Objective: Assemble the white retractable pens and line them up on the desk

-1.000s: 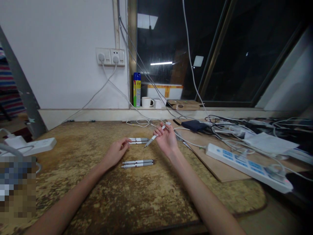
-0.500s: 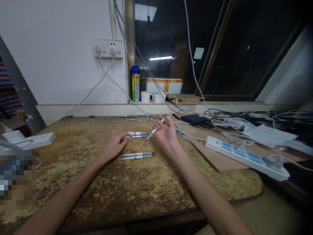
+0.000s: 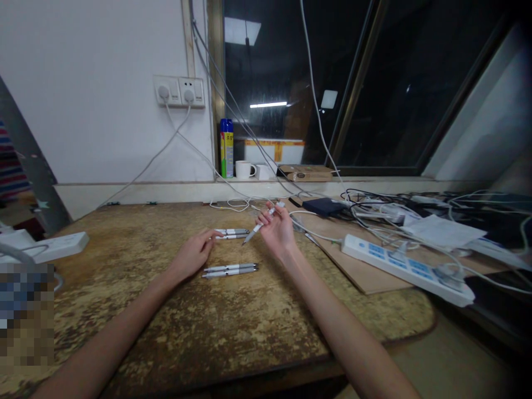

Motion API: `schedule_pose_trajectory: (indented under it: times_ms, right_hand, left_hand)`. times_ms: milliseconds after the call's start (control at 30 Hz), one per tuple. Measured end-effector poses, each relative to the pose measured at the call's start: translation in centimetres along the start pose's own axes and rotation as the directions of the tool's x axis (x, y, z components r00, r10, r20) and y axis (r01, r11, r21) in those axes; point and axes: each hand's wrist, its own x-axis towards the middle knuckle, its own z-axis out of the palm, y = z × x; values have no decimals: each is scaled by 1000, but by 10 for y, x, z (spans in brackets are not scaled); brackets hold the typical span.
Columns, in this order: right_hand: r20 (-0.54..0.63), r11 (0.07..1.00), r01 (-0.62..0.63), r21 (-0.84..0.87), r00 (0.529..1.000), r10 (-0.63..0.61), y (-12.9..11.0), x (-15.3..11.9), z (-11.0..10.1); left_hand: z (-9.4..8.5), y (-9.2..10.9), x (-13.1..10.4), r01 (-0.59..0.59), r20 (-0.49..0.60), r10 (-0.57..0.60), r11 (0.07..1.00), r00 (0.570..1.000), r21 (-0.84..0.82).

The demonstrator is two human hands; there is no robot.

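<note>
head view: pinching a grey-and-white pen [image 3: 253, 232] in the right grip [image 3: 277, 230], with fingers curled round the barrel and palm turned partly up. slanting down and to the left from that grip, with the writing tip apparently just clear of the worktop [image 3: 233, 327].

at the left grip [image 3: 192, 252]: resting low, with fingertips at the left ends of the upper pens [image 3: 233, 233], just right of that grip and just left of the held tip. cannot tell whether pinching there or only touching. closer to the body than both grips, and between the two: lower pens [image 3: 231, 270], lying side by side, roughly parallel to the upper ones.

to handle this well, hold the barrel lightly, nearer the fingertips than the palm, for finer control of the angle. avoid squeezing the upper end, in case of a push button there. level the barrel with the wrist before any lowering; otherwise, likely to nudge the upper pens with the tip. at the left grip, press softly and flat, to guard against rolling. mind the white cable [image 3: 318, 235], just right of the right grip, and the power strip [image 3: 405, 270], farther right.
</note>
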Motion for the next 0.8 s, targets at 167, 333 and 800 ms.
schedule_pose_trajectory:
  times_ms: [167,333,800]
  right_hand:
    - [19,1000,24,-9,1000,-24,1,0,0]
    - [33,999,29,-38,999,-28,2,1,-3]
    - [22,984,-55,172,998,52,2,-2,-2]
  left_hand:
    - [0,-4,1,-88,10,88,996,996,-10]
    - [-2,-5,0,-70,61,71,997,996,-30]
    - [1,-4,0,-104,23,103,994,994,40]
